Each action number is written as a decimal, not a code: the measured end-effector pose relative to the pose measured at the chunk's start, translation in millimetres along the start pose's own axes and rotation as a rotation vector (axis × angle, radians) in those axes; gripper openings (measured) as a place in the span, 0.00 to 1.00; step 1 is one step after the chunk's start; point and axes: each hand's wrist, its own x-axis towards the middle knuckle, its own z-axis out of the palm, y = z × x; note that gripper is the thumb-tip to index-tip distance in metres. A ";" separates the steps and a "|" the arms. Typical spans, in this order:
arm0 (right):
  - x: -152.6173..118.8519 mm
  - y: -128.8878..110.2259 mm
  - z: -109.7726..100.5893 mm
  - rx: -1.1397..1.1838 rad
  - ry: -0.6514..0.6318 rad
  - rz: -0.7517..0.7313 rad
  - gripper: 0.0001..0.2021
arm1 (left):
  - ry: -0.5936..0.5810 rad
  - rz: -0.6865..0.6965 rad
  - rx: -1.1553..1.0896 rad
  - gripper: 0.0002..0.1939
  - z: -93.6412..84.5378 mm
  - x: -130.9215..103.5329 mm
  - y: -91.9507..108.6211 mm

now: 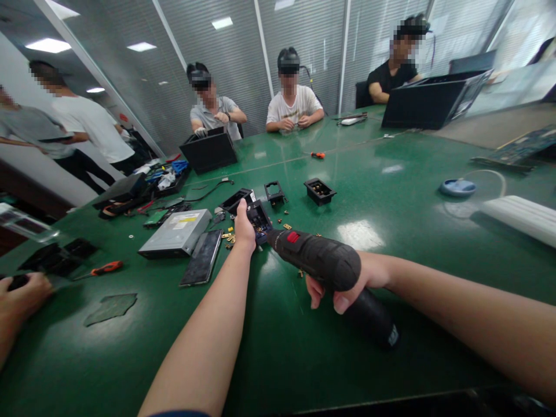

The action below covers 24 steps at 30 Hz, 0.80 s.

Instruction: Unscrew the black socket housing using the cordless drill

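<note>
Near the centre, my left hand [244, 227] grips a small black plastic housing [259, 219] with metal bits inside, tilted above the table. My right hand [343, 289] is wrapped round a black power drill [319, 258] with a red switch on top. The drill's tip points left and meets the near edge of the housing; whether it touches a screw is too small to tell. Small brass pieces [287, 226] lie beyond the drill. Behind them are a black frame [275, 193] and another black housing [320, 190] holding brass parts.
A silver disc drive [177, 233] and a dark flat device [202, 258] lie left of my left hand. Further left are an orange screwdriver [106, 268] and another person's hand [30, 295]. White power strip [523, 217] at right. Several people sit across the green table [278, 359].
</note>
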 end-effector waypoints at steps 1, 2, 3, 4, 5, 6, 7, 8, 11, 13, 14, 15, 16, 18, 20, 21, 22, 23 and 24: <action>-0.1 0.2 -0.2 0.000 0.001 -0.005 0.23 | -0.004 0.000 -0.002 0.42 -0.4 0.1 0.1; 0.0 0.5 -0.5 -0.001 -0.001 -0.009 0.23 | -0.009 0.001 -0.003 0.42 -0.9 0.2 0.3; 0.1 0.8 -0.7 -0.002 -0.004 -0.014 0.23 | -0.016 0.000 -0.003 0.42 -1.5 0.4 0.5; 0.2 1.2 -0.9 -0.004 -0.009 -0.017 0.23 | -0.024 -0.002 -0.001 0.41 -2.1 0.5 0.7; 0.3 1.6 -1.2 -0.007 -0.011 -0.020 0.23 | -0.030 -0.005 0.002 0.42 -2.6 0.7 1.0; 0.3 1.9 -1.4 -0.011 -0.012 -0.022 0.23 | -0.033 -0.008 0.007 0.42 -3.0 0.9 1.1; 0.3 2.2 -1.6 -0.017 -0.013 -0.022 0.23 | -0.034 -0.011 0.012 0.43 -3.2 1.0 1.3; 0.1 2.5 -1.8 -0.020 -0.013 -0.022 0.24 | -0.033 -0.013 0.019 0.43 -3.3 1.0 1.4; -0.4 2.9 -2.2 -0.026 -0.016 -0.019 0.24 | -0.029 -0.010 0.031 0.44 -2.7 0.9 1.2; -0.5 2.9 -2.3 -0.023 -0.018 -0.016 0.24 | -0.027 -0.005 0.032 0.43 -1.9 0.4 1.0; -0.4 2.9 -2.3 -0.019 -0.018 -0.014 0.24 | -0.027 -0.002 0.031 0.42 -1.4 0.1 0.8; -0.3 2.8 -2.2 -0.016 -0.019 -0.012 0.24 | -0.025 0.002 0.030 0.42 -0.9 -0.3 0.7; -0.2 2.6 -2.0 -0.012 -0.018 -0.010 0.24 | -0.023 0.008 0.028 0.42 -0.5 -0.6 0.6; 0.1 2.2 -1.7 -0.002 -0.019 -0.001 0.24 | -0.010 0.018 0.020 0.42 0.3 -1.1 0.6; 0.3 1.9 -1.4 0.008 -0.015 -0.002 0.24 | 0.004 0.021 0.013 0.41 0.7 -1.3 0.6; 0.4 1.9 -1.4 0.010 -0.010 -0.006 0.23 | 0.008 0.020 0.011 0.40 0.8 -1.2 0.6; 0.5 2.1 -1.4 0.010 -0.008 -0.011 0.23 | 0.010 0.021 0.011 0.40 0.9 -1.1 0.7; 0.6 2.5 -1.6 0.008 -0.007 -0.016 0.23 | 0.012 0.023 0.009 0.39 0.9 -0.9 0.7; 0.7 2.9 -1.8 0.005 -0.010 -0.017 0.23 | 0.013 0.026 0.007 0.39 0.9 -0.8 0.6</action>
